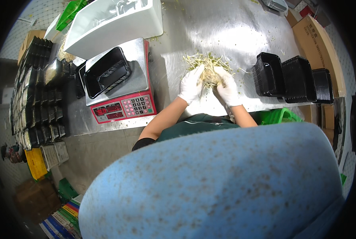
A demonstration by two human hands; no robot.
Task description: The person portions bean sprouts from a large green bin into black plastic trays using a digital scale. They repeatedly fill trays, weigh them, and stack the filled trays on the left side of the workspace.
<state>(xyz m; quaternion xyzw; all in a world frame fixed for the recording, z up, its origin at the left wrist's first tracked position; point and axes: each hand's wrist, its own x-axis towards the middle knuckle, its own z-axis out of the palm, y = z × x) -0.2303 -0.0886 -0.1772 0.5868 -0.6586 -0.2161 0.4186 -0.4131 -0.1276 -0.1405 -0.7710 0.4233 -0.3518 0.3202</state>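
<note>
A loose bunch of bean sprouts (209, 70) lies on the steel table in front of me, its pale stems spread away from me. My left hand (192, 84), in a white glove, grips the bunch's left side. On the right side my right hand (226, 87), gloved too, grips it with bent fingers. To the left, a black plastic tray (108, 73) with nothing in it rests tilted on the metal plate of a red digital scale (122, 108). Stacked black trays (269, 74) stand to the right of my hands.
A white foam box (115, 28) with clear plastic inside stands behind the scale. Piled black trays (35, 104), several filled, are at the far left. A cardboard box (321, 53) stands at the right, and a green crate (281, 116) sits below the table edge.
</note>
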